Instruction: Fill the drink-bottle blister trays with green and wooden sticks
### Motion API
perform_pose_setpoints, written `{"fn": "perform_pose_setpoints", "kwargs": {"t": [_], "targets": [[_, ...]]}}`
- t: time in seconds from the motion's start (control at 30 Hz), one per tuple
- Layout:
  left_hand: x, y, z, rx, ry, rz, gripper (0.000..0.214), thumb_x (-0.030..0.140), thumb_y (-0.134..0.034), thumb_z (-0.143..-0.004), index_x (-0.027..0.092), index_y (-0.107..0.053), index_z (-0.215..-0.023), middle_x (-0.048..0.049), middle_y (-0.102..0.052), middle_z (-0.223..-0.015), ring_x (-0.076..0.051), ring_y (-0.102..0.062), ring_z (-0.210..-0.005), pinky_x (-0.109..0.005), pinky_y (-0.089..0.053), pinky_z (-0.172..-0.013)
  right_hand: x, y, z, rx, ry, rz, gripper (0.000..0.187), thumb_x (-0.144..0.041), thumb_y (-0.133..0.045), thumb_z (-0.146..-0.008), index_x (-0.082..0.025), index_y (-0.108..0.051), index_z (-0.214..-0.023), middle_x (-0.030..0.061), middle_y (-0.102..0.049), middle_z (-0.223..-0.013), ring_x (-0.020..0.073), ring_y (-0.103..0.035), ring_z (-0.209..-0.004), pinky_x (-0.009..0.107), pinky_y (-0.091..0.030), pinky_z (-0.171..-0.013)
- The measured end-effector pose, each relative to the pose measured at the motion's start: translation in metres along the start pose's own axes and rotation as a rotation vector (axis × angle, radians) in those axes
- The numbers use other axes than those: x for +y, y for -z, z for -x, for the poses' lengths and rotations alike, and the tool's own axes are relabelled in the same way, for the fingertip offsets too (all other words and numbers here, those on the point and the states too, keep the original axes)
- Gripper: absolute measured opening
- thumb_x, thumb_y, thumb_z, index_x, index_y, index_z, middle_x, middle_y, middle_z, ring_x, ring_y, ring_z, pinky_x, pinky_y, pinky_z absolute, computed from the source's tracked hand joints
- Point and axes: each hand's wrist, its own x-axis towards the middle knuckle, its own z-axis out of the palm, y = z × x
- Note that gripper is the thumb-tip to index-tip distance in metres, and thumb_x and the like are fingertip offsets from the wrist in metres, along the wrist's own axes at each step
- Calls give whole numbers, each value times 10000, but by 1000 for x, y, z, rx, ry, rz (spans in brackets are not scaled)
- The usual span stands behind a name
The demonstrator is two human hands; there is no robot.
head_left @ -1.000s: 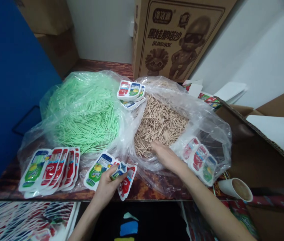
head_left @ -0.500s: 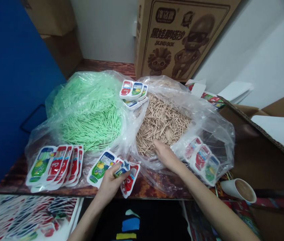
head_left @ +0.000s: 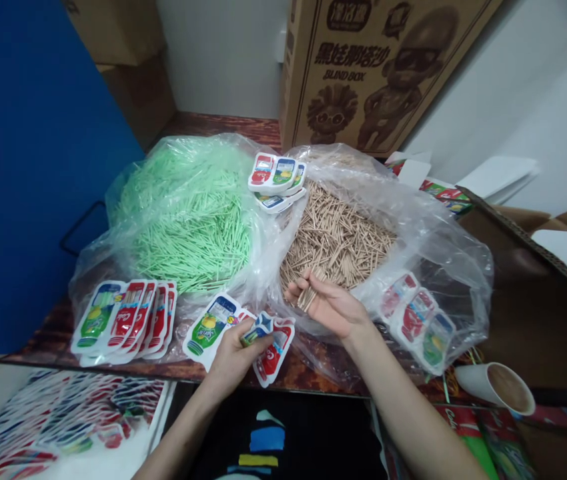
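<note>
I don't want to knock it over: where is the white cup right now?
In the head view, the white cup is at the lower right, near the table's front edge, right of the right forearm and below the clear bag of brown sticks.

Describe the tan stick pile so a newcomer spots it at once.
Find the cardboard box marked BLIND BOX at the back. In front lies an open clear plastic bag holding the tan sticks, with the right hand at their near edge. Their colour separates them from the green sticks to the left.
</note>
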Motion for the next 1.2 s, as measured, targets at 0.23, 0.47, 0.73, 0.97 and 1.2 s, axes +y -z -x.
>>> {"fn": "perform_pose_setpoints", "kwargs": {"t": [0.23,0.47,0.73,0.97,1.2], "targets": [[-8,-6,-4,-5,91,146,190,301,-746,-694,170,-611,-664,45,-571,-611,-115,-499,-579,-216,-410,-591,15,-26,2,8,31,-35,122,-328,-521,-894,-227,-526,-827,53,-723,-903,247,-664,-1013,477,-486,-913],[-18,-7,-5,37,170,275,238,319,-781,-659,154,-672,-792,18,-659,-692,-143,-590,-643,-247,-481,-654,21,-36,20,91,-20,29,148,-282,-696,-765,-167,-602,-759,61,-735,-827,214,-675,-861,376,-497,-865],[-11,-7,-4,168,92,290,218,347,-739,-705,156,-635,-723,30,-597,-657,-114,-519,-599,-222,-446,-594,9,-46,35,3,52,304,234,-316,-655,-823,-231,-617,-1037,49,-660,-1128,201,-607,-1049,348,-474,-909],[4,2,-5,169,-62,198,163,311,-706,-747,158,-651,-735,41,-567,-648,-99,-476,-595,-207,-417,-597,7,-49,46,95,507,810,161,-288,-503,-929,-246,-622,-1030,71,-581,-1270,230,-486,-1234,453,-342,-1067],[17,4,2,194,-84,254,152,303,-695,-750,156,-654,-745,12,-614,-688,-136,-524,-638,-252,-451,-652,15,-50,48,-8,627,1232,137,-237,-482,-936,-224,-612,-974,82,-619,-1162,224,-548,-1127,413,-416,-981]]}}
